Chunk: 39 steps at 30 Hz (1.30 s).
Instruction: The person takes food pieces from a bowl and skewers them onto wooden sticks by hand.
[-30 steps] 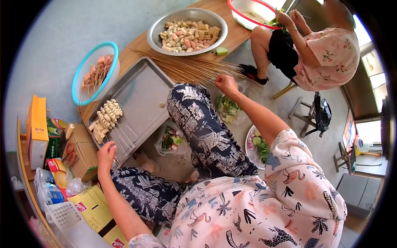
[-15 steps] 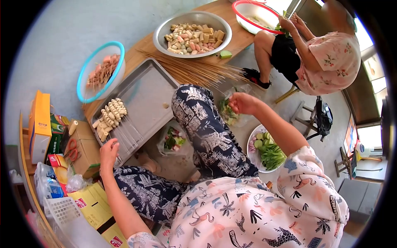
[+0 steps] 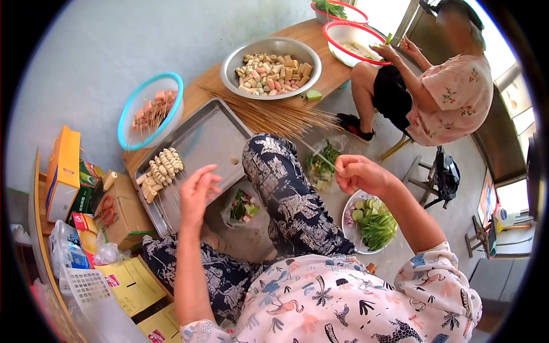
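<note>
My right hand pinches the end of a thin bamboo skewer, which points up and to the left. Above my lap, my left hand hangs with its fingers loosely apart and nothing in them. Behind that hand lies a metal tray with skewered pale, ringed pieces at its left end. A bundle of bamboo skewers fans out over the table edge beside the tray. Beyond it, a steel basin holds many cut pieces in beige, pink and green.
A blue-rimmed bowl with skewered pink pieces stands left of the tray. Bags of vegetable scraps and a plate of greens are low around my legs. Another person sits at right by a red-rimmed basin. Boxes crowd the left.
My left hand has lifted away from the tray and moved right. My right hand has come down, closer to me, with a skewer now visible in it. The view has shifted slightly.
</note>
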Tool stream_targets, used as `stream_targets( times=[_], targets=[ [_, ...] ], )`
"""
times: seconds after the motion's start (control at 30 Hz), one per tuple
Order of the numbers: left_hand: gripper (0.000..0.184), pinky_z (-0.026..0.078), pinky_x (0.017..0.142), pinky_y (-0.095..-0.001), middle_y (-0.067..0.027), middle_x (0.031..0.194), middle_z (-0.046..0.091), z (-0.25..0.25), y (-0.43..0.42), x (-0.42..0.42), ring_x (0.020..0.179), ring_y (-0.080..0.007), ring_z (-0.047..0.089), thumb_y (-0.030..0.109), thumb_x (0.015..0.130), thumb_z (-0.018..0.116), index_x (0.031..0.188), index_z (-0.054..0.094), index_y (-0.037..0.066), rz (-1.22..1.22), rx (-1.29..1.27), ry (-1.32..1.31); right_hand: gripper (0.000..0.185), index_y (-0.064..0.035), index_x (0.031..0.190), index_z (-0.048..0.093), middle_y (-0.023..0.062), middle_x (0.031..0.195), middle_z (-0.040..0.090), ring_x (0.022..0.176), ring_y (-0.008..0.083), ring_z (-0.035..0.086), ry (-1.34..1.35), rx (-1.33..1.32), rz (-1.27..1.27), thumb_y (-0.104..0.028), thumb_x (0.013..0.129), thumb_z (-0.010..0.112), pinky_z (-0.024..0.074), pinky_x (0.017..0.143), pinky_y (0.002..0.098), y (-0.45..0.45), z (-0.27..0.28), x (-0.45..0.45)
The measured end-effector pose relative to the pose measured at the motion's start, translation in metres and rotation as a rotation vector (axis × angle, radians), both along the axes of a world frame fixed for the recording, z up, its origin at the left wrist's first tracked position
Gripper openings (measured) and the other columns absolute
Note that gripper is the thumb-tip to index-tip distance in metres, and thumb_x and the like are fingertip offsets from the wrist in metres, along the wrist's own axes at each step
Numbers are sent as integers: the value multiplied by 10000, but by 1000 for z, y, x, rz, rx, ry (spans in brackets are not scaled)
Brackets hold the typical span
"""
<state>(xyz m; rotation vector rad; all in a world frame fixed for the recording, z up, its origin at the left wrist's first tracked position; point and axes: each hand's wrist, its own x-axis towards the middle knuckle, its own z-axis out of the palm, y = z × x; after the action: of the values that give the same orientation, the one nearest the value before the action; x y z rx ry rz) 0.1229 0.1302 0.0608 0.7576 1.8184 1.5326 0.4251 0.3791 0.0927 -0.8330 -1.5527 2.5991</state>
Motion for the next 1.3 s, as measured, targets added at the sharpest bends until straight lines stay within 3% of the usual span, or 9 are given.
stream_targets(
  times=[0.17,0.23,0.27,0.4,0.53,0.7,0.9,1.1,1.3],
  targets=[
    [504,475,670,-269,-130,1110,587,20,46,47,904,-182,598,393,961,473,1320,402,46,9,301,-488,57,-37,770,511,32,664,566,581,114,532,16,494,296,-87,793,526,426,536,253,-39,37,-52],
    [440,475,711,-288,-133,1127,580,21,51,51,948,-205,599,378,975,443,1271,437,52,220,451,-776,83,-13,766,510,55,641,548,585,138,538,80,888,364,-93,771,532,436,548,291,-59,49,-71],
    [440,475,711,-288,-133,1127,580,18,47,49,948,-205,599,378,975,443,1271,437,52,222,454,-774,146,-19,775,528,101,644,569,571,231,559,134,958,382,-156,744,568,454,566,369,-67,49,-79],
    [279,351,523,-233,25,676,372,18,16,31,579,-94,333,193,993,417,1212,499,40,286,695,-923,151,-33,762,555,109,688,617,635,304,616,256,1239,507,-178,765,594,466,590,378,-93,63,-94],
    [268,355,484,-227,11,672,451,3,-36,1,573,-102,414,190,980,447,1197,522,51,326,651,-847,293,-60,743,463,63,628,491,550,253,540,508,1967,574,-284,799,644,426,517,366,-117,129,-90],
    [277,392,507,-268,1,657,510,-38,-105,-51,579,-123,477,213,943,527,1182,547,75,456,534,-681,144,-58,702,529,17,629,487,529,154,497,778,2073,50,-139,707,649,386,497,287,-174,196,-97],
    [212,365,508,-252,9,673,531,-37,-120,-59,579,-126,464,180,944,506,1102,599,74,654,593,-730,142,-55,705,519,16,624,483,530,156,496,878,2036,183,-127,696,641,365,490,289,-205,185,-85],
    [184,347,468,-238,1,684,545,-44,-128,-80,552,-122,448,196,936,523,1067,601,92,591,643,-731,142,-53,709,508,15,618,480,531,157,495,868,2048,275,-116,685,633,344,482,291,-212,183,-82],
    [116,234,348,-185,45,617,494,-47,-134,-93,443,-45,370,231,894,608,939,599,125,598,620,-674,144,-51,712,497,14,613,477,532,159,493,606,2085,501,-104,674,625,323,474,293,-159,165,-104]
  ],
)
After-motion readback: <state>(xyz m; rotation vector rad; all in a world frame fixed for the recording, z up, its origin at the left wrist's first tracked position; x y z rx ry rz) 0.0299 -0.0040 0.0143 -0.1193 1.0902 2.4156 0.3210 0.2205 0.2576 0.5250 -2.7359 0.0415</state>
